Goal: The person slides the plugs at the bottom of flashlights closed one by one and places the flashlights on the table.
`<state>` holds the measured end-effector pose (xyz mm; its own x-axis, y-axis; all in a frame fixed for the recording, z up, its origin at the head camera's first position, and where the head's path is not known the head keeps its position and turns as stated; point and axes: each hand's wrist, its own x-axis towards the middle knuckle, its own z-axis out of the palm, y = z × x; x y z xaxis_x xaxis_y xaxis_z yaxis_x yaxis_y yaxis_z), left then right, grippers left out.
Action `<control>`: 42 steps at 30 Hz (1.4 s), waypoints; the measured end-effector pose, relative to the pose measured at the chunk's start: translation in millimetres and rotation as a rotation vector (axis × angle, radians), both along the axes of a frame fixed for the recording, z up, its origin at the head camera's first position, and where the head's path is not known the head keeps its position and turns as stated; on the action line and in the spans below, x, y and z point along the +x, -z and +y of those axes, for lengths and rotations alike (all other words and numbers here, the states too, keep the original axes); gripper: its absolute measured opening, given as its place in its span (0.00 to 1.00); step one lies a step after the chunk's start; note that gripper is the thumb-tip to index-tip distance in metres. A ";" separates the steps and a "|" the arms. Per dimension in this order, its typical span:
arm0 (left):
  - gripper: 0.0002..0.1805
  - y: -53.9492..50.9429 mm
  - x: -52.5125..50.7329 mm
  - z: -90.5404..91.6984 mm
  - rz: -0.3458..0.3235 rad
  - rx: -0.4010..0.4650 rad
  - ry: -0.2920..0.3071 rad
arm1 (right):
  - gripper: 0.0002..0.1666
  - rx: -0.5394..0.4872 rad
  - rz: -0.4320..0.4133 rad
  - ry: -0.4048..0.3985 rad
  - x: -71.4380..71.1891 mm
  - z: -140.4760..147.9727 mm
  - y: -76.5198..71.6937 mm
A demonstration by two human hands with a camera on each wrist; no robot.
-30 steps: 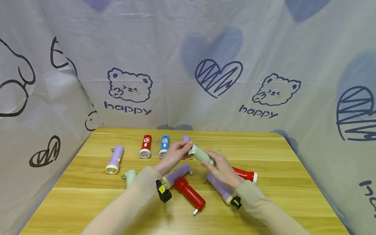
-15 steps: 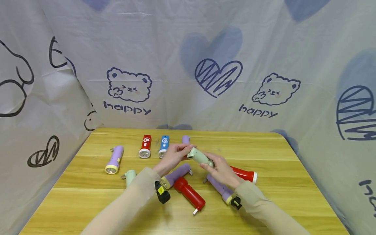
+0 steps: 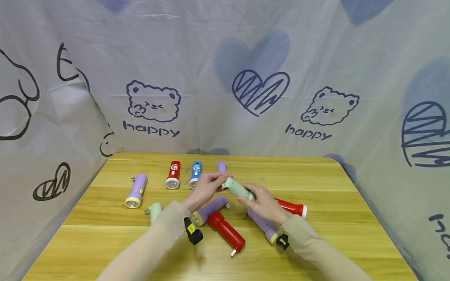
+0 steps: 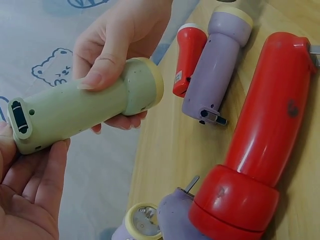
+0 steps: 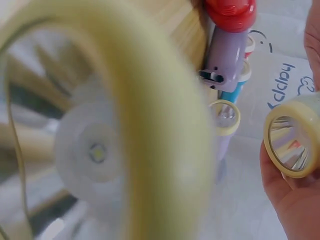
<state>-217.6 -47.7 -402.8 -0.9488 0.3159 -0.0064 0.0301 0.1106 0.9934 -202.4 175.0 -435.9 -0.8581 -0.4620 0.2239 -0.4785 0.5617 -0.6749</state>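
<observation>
Both hands hold a pale green flashlight [image 3: 236,189] above the table. My left hand [image 3: 206,188] pinches its tail end between thumb and fingers. Around the head end, my right hand [image 3: 263,201] grips with the thumb on top. In the left wrist view the green flashlight [image 4: 75,110] has a yellow rim and a dark slot at its tail, where metal prongs lie folded flat. The lens [image 5: 291,142] faces the right wrist camera. Beneath the hands lie a purple flashlight [image 3: 213,208], a red flashlight [image 3: 226,232] with its plug out, and another purple flashlight [image 3: 261,224].
At the back stand out a red flashlight [image 3: 173,175], a blue flashlight [image 3: 195,173] and a partly hidden purple one [image 3: 222,167]. On the left are a purple flashlight [image 3: 136,191] and a green one [image 3: 156,212]. Another red flashlight [image 3: 293,208] lies to the right.
The green flashlight has shifted slightly left and down, its tail end tilting a little. Both hands keep their hold; the flashlights on the table stay put.
</observation>
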 end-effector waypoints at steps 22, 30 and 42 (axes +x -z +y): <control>0.18 -7.8 -4.5 -6.7 0.018 -0.044 0.040 | 0.20 -0.060 -0.321 -0.258 -12.6 9.2 -24.8; 0.17 -9.7 -6.6 -7.1 0.005 -0.043 0.047 | 0.26 -0.072 -0.506 -0.305 -16.6 12.9 -25.9; 0.17 -11.9 -11.8 -10.3 -0.002 -0.034 0.064 | 0.31 -0.184 -0.684 -0.399 -17.2 12.9 -29.5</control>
